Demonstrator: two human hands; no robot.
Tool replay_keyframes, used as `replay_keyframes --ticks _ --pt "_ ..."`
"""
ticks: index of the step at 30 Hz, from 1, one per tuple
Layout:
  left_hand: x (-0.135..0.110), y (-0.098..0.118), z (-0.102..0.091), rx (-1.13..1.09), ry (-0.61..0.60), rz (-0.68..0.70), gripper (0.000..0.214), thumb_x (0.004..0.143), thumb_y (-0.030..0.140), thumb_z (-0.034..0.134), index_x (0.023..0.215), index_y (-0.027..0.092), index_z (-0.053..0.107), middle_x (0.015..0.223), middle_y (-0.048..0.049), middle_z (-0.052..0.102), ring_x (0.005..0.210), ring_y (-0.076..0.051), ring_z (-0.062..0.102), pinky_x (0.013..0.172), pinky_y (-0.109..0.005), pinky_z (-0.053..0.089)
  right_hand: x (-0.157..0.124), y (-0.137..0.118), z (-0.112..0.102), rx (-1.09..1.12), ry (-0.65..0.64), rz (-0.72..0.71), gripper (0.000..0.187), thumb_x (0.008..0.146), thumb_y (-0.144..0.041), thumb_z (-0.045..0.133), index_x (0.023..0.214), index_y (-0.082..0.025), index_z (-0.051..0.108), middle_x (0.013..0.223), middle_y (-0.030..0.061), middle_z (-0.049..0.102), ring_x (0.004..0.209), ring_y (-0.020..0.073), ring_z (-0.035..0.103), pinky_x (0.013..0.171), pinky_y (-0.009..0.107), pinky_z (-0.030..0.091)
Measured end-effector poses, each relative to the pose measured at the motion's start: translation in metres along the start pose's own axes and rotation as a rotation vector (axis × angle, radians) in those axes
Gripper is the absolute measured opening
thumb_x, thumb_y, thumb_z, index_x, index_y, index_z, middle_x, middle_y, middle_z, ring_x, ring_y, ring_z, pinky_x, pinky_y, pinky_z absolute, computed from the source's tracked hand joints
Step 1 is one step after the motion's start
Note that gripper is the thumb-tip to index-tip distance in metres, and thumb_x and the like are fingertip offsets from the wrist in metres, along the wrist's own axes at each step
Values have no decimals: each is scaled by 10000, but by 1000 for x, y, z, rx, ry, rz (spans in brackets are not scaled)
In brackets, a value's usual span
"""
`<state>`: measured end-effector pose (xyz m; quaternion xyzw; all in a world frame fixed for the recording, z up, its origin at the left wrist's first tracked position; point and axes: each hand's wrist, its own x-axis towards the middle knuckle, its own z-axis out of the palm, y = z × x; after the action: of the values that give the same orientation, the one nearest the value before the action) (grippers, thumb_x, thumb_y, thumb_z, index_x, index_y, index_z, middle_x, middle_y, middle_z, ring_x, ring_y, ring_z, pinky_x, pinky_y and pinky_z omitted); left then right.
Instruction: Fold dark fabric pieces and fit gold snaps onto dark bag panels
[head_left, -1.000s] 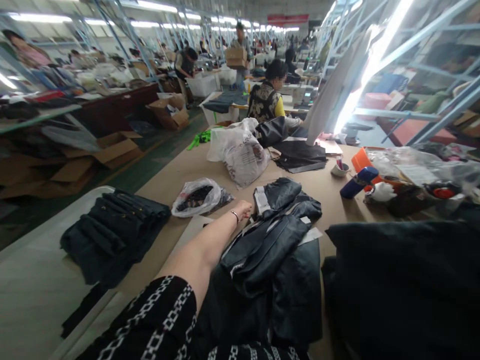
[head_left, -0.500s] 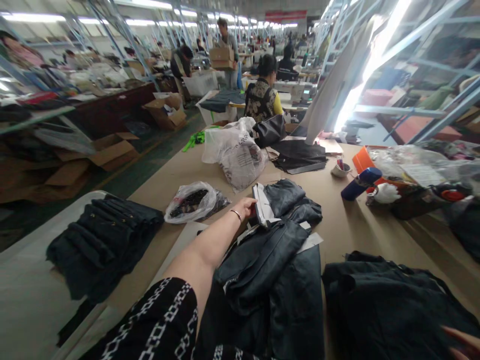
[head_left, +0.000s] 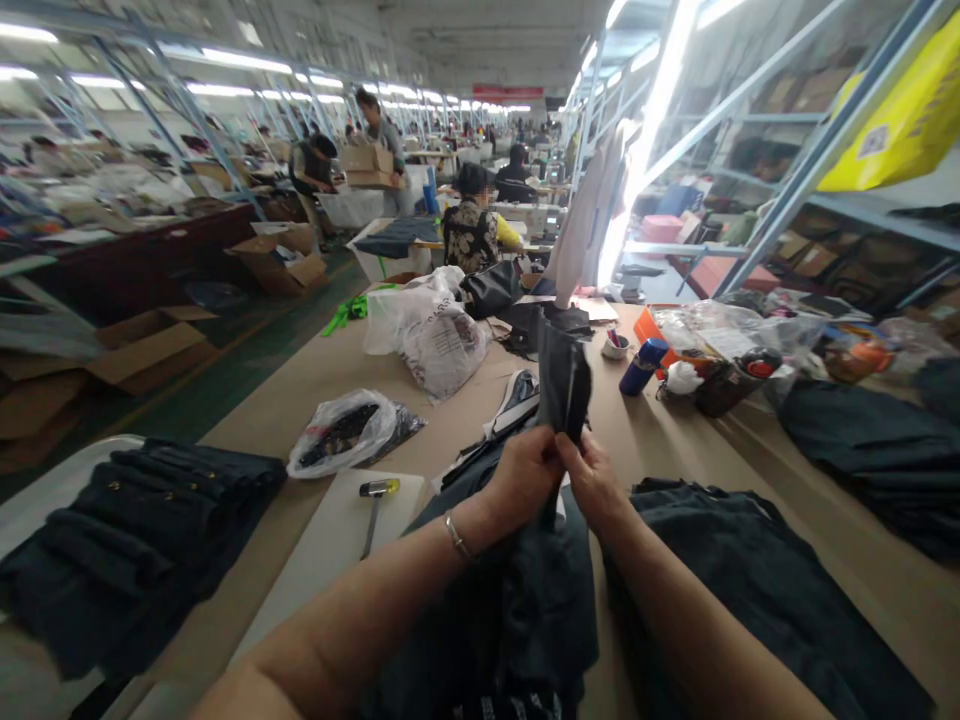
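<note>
My left hand [head_left: 526, 478], with a bracelet at the wrist, and my right hand [head_left: 595, 482] meet over the middle of the table. Both are closed on a dark garment [head_left: 559, 375], whose upper part stands upright above my fingers. A pale strip shows along its fold. Below my hands, more dark cloth [head_left: 551, 600] hangs over the near edge of the table. Just beyond my left hand, part of a dark piece with white lining [head_left: 517, 392] lies on the table.
Folded dark garments lie in a left stack [head_left: 165, 530] and a right stack [head_left: 735, 570]. A small mallet [head_left: 380, 488] rests on a white board [head_left: 315, 560]. Beyond are an open plastic bag [head_left: 345, 435], a fuller bag [head_left: 442, 345], a blue flask [head_left: 643, 367] and an orange basket [head_left: 660, 335].
My right hand has come from the right stack to the middle and joined my left. The garment is now raised upright between both hands. The view has turned to the right.
</note>
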<state>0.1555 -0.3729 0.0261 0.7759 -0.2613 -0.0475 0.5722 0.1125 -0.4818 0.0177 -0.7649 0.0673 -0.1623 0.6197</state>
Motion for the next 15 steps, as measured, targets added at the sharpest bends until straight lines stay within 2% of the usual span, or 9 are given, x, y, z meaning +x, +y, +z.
replay_keyframes --ticks 2,4,6,8,11,13,15 --pt "-13 5 7 -5 -61 23 109 701 135 564 606 138 511 595 32 501 576 -84 406 550 -211 303 -15 9 0 85 18 39 442 832 -539 514 1059 -167 592 968 66 655 950 225 590 901 359 459" --pt "-22 6 7 -57 -133 13 206 684 162 613 561 141 449 557 48 434 559 -75 360 533 -209 277 -28 18 -6 238 6 111 447 833 -549 509 1040 -164 604 956 66 665 949 233 597 887 357 466" --pt "-28 5 3 -166 -206 -41 276 667 214 666 559 144 422 545 60 391 551 -68 336 519 -201 269 -37 23 -16 394 -31 209 443 820 -540 533 1018 -154 621 927 69 678 909 239 615 843 358 485" --pt "-32 6 -3 -331 -241 -151 254 674 242 677 614 145 450 571 60 426 551 -66 369 525 -193 299 -43 23 -28 475 -65 284 410 779 -499 605 986 -147 639 858 57 688 842 235 628 807 357 494" --pt "-35 12 -8 -642 -265 -348 219 654 219 693 763 149 516 678 37 556 594 -85 491 574 -203 388 -51 15 -40 384 -119 268 323 718 -408 676 911 -149 668 792 24 683 770 204 616 766 324 489" --pt "-36 18 -7 -772 -306 -432 282 592 166 707 835 140 567 752 6 620 659 -122 564 633 -235 445 -57 8 -45 208 -181 164 230 716 -341 654 847 -153 676 766 3 665 733 178 591 706 280 473" --pt "-40 27 -6 -792 -333 -474 302 548 113 686 842 119 617 763 -14 647 681 -141 590 664 -250 468 -60 6 -55 -12 -223 46 162 723 -265 601 816 -154 673 725 -11 639 699 156 567 648 246 447"
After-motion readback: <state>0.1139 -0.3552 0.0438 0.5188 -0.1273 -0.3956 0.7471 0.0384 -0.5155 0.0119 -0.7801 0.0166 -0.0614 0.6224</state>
